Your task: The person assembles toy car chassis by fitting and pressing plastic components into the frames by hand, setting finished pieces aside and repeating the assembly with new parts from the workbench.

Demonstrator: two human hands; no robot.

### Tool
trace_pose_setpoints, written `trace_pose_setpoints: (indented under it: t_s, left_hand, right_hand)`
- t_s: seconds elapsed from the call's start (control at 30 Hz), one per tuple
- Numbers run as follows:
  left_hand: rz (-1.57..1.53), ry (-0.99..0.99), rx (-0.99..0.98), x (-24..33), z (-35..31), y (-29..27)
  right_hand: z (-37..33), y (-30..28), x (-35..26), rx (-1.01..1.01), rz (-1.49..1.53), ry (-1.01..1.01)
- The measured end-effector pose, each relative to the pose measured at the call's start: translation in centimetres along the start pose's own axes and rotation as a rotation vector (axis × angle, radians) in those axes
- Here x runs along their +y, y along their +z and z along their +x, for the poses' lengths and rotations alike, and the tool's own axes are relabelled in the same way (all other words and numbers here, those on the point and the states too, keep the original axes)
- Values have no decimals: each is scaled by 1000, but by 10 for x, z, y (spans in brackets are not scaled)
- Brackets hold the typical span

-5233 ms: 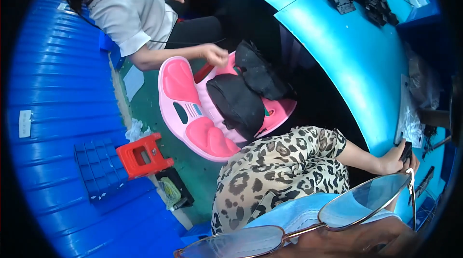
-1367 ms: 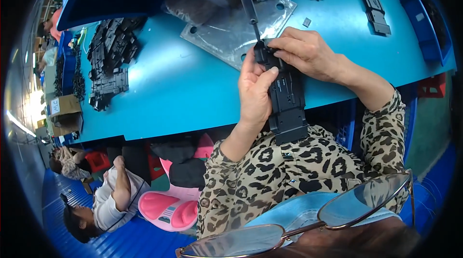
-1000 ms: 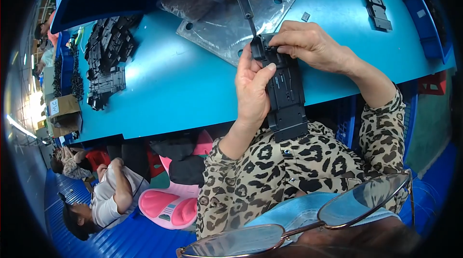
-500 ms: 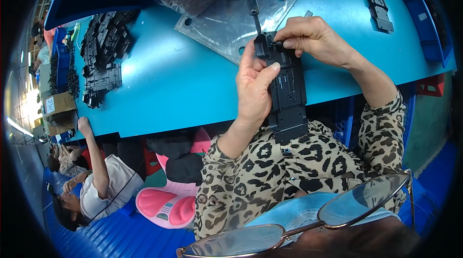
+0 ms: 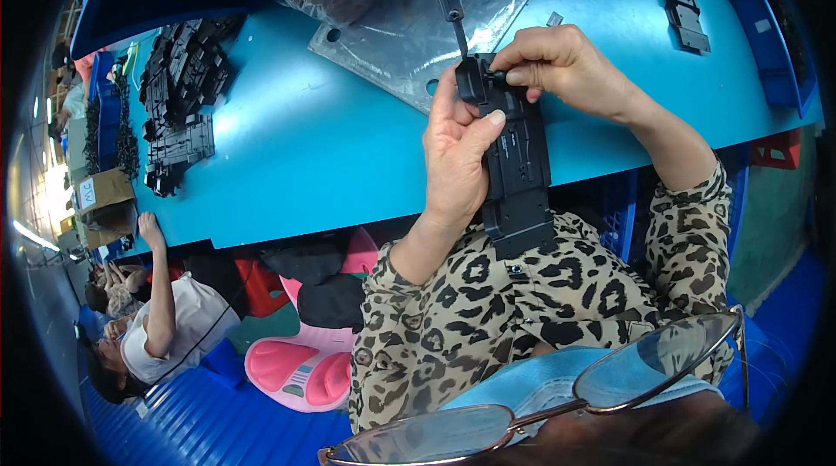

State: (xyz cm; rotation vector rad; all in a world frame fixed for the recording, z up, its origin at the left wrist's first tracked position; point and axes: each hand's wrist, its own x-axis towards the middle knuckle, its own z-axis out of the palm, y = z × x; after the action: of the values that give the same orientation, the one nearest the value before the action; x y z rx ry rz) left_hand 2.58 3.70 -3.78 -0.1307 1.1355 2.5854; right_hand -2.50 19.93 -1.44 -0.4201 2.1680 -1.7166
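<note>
A long black molded plastic chassis part [image 5: 520, 157] hangs over the front edge of the table, its near end close to my body. My left hand [image 5: 459, 157] grips it along its left side, with the thumb on top. At the far end, my right hand [image 5: 562, 70] pinches a small black piece [image 5: 496, 78] against the part; finger and thumb hide most of that piece. A thin metal rod-like tool [image 5: 455, 17] reaches down from above, its tip close to the part's far left corner. Whether the tip touches it I cannot tell.
A metal plate with holes [image 5: 383, 57] lies beyond my hands under clear plastic. Stacked black parts [image 5: 183, 74] sit at left, another chassis part [image 5: 675, 0] at far right beside a blue bin [image 5: 766, 39]. A co-worker [image 5: 170, 327] sits at left, near a pink stool [image 5: 300, 370].
The view shifts slightly. Both my hands keep their hold on the black part in nearly the same place. The co-worker at left leans a little farther left.
</note>
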Motion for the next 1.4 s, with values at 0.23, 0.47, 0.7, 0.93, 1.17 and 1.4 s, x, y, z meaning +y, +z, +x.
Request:
trace_pose_setpoints:
  t_s: [0.23,0.47,0.7,0.93,1.17,1.4]
  left_hand:
    - [-13,10,12,2,0,1]
    - [-16,12,2,1,1,0]
    - [27,1,-10,2,1,1]
    - [42,11,-8,4,-1,3]
    - [64,6,0,4,-2,6]
    - [56,-27,-42,0,3,8]
  right_hand:
    - [-5,13,8,197,-447,-454]
    - [-3,11,5,142,-469,-524]
    - [-4,5,0,83,-532,-390]
    - [-3,5,2,105,-576,-468]
    - [-7,7,2,119,-692,-516]
    - [-7,-3,0,74,-588,-406]
